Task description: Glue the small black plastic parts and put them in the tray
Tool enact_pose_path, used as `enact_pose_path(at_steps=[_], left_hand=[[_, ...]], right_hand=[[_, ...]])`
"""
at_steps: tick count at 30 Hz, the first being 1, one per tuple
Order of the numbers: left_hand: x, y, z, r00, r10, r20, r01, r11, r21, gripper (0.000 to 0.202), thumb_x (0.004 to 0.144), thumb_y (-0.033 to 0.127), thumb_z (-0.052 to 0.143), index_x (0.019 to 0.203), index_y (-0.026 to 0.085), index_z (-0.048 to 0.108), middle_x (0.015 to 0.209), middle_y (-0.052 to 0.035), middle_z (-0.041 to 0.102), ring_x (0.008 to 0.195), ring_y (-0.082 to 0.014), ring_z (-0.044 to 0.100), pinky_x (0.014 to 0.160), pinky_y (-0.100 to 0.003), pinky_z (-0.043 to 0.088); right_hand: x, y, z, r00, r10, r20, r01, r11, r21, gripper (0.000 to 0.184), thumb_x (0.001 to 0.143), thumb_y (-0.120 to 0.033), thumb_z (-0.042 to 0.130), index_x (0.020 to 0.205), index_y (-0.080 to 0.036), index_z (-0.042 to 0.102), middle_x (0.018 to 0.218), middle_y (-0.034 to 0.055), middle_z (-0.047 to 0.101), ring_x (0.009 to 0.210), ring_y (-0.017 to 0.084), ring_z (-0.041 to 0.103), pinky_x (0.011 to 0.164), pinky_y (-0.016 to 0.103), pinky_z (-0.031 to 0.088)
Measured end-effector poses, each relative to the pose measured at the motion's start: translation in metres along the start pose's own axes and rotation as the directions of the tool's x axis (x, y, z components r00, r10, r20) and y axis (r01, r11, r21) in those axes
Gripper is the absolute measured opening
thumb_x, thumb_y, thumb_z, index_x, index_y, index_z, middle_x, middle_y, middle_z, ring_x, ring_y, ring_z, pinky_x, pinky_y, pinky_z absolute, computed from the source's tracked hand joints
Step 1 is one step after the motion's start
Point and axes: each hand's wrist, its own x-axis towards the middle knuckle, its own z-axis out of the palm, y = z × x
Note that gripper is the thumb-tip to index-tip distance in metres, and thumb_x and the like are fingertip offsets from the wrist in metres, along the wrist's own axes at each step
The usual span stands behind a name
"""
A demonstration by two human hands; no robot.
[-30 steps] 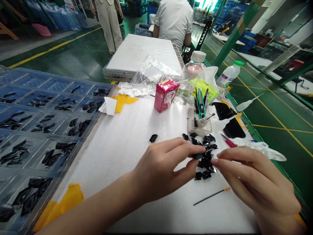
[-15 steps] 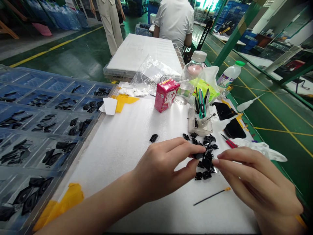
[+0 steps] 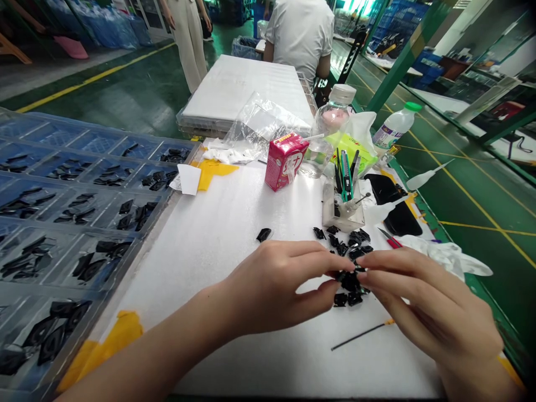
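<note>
My left hand (image 3: 276, 287) and my right hand (image 3: 431, 310) meet over a heap of small black plastic parts (image 3: 349, 245) on the white foam-covered table (image 3: 218, 245). The left thumb and fingers pinch one small black part (image 3: 348, 279), and the fingertips of my right hand close on the same piece from the right. More black parts (image 3: 347, 299) lie just under the hands. One lone black part (image 3: 263, 235) lies farther left. A thin black stick with an orange tip (image 3: 362, 334) lies near my right wrist.
Blue compartment trays (image 3: 62, 223) with black parts fill the left. Behind stand a pink drink carton (image 3: 286, 162), a clear bottle (image 3: 329, 128), a holder of tools (image 3: 345, 195), red-handled snips (image 3: 389, 239) and a plastic bag (image 3: 259, 125). A person in white (image 3: 299, 33) sits beyond a stack of white sheets (image 3: 247, 89).
My right hand has moved left and up until its fingertips meet the left hand's on the black part. The view has shifted slightly.
</note>
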Motion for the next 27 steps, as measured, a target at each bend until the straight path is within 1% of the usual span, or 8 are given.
enact_pose_path(at_steps=[4, 8, 12, 16, 19, 22, 25, 27], left_hand=[[0.0013, -0.0004, -0.0014, 1.0, 0.016, 0.017, -0.015, 0.998, -0.063, 0.023, 0.089, 0.008, 0.055, 0.108, 0.008, 0.067, 0.095, -0.0119, 0.075, 0.08, -0.0162, 0.071, 0.075, -0.024, 0.057], [0.0005, -0.0009, 0.0006, 1.0, 0.004, 0.0, -0.004, 0.996, -0.084, 0.022, 0.09, 0.009, 0.055, 0.109, 0.009, 0.067, 0.093, -0.0115, 0.075, 0.078, -0.0159, 0.071, 0.072, -0.024, 0.057], [-0.0007, -0.0026, 0.0024, 0.998, 0.051, -0.03, -0.053, 0.995, -0.081, 0.021, 0.089, 0.007, 0.057, 0.106, 0.004, 0.068, 0.089, -0.0128, 0.075, 0.074, -0.0158, 0.07, 0.068, -0.024, 0.057], [-0.0008, -0.0035, 0.0029, 0.995, 0.082, -0.052, -0.085, 0.995, -0.048, 0.021, 0.087, 0.005, 0.058, 0.105, 0.002, 0.069, 0.091, -0.0144, 0.077, 0.074, -0.0163, 0.072, 0.07, -0.023, 0.058], [-0.0001, -0.0036, 0.0034, 0.996, 0.084, -0.043, -0.085, 0.996, -0.02, 0.022, 0.087, 0.005, 0.058, 0.105, 0.004, 0.07, 0.093, -0.0138, 0.078, 0.076, -0.0165, 0.073, 0.071, -0.023, 0.059], [0.0011, -0.0038, 0.0037, 0.995, 0.09, -0.038, -0.09, 0.996, -0.004, 0.022, 0.087, 0.004, 0.058, 0.105, 0.003, 0.071, 0.094, -0.0143, 0.078, 0.077, -0.0173, 0.074, 0.073, -0.024, 0.059], [0.0013, -0.0042, 0.0035, 0.995, 0.089, -0.038, -0.089, 0.996, -0.013, 0.021, 0.087, 0.004, 0.059, 0.103, 0.002, 0.072, 0.094, -0.0151, 0.078, 0.078, -0.0183, 0.075, 0.073, -0.024, 0.06], [0.0009, -0.0048, 0.0031, 0.996, 0.079, -0.034, -0.08, 0.996, -0.026, 0.02, 0.088, 0.006, 0.059, 0.104, 0.003, 0.072, 0.096, -0.0154, 0.078, 0.081, -0.0189, 0.075, 0.075, -0.024, 0.06]], right_hand=[[-0.0006, 0.0006, -0.0005, 0.999, 0.038, 0.022, -0.04, 0.993, 0.108, 0.031, 0.084, 0.003, 0.058, 0.107, -0.018, 0.061, 0.102, 0.0079, 0.068, 0.089, 0.016, 0.067, 0.074, 0.03, 0.055], [-0.0006, 0.0014, 0.0009, 0.996, 0.078, 0.032, -0.082, 0.983, 0.162, 0.031, 0.085, 0.001, 0.057, 0.108, -0.021, 0.061, 0.102, 0.0067, 0.069, 0.087, 0.016, 0.067, 0.07, 0.03, 0.056], [-0.0001, 0.0016, 0.001, 0.998, 0.059, 0.018, -0.061, 0.984, 0.168, 0.032, 0.084, 0.002, 0.059, 0.108, -0.02, 0.062, 0.101, 0.0075, 0.069, 0.087, 0.017, 0.067, 0.07, 0.03, 0.056], [0.0003, 0.0009, -0.0004, 0.998, 0.058, 0.024, -0.061, 0.984, 0.17, 0.033, 0.083, 0.004, 0.059, 0.108, -0.018, 0.062, 0.1, 0.008, 0.068, 0.088, 0.016, 0.066, 0.07, 0.028, 0.055], [-0.0003, 0.0008, -0.0005, 0.997, 0.073, 0.037, -0.079, 0.982, 0.172, 0.031, 0.083, 0.003, 0.06, 0.108, -0.016, 0.062, 0.1, 0.0083, 0.069, 0.089, 0.016, 0.067, 0.073, 0.028, 0.055], [-0.0021, 0.0016, 0.0004, 0.996, 0.088, 0.035, -0.092, 0.982, 0.163, 0.034, 0.084, 0.001, 0.06, 0.11, -0.019, 0.062, 0.099, 0.0068, 0.07, 0.087, 0.017, 0.068, 0.071, 0.028, 0.056], [-0.0041, 0.0029, 0.0008, 0.996, 0.091, 0.022, -0.093, 0.984, 0.152, 0.036, 0.084, -0.001, 0.061, 0.112, -0.022, 0.062, 0.098, 0.0056, 0.071, 0.085, 0.018, 0.069, 0.068, 0.029, 0.057], [-0.0043, 0.0033, 0.0006, 0.996, 0.08, 0.029, -0.084, 0.984, 0.157, 0.036, 0.084, 0.0, 0.06, 0.112, -0.021, 0.062, 0.098, 0.0057, 0.071, 0.087, 0.018, 0.069, 0.071, 0.03, 0.057]])
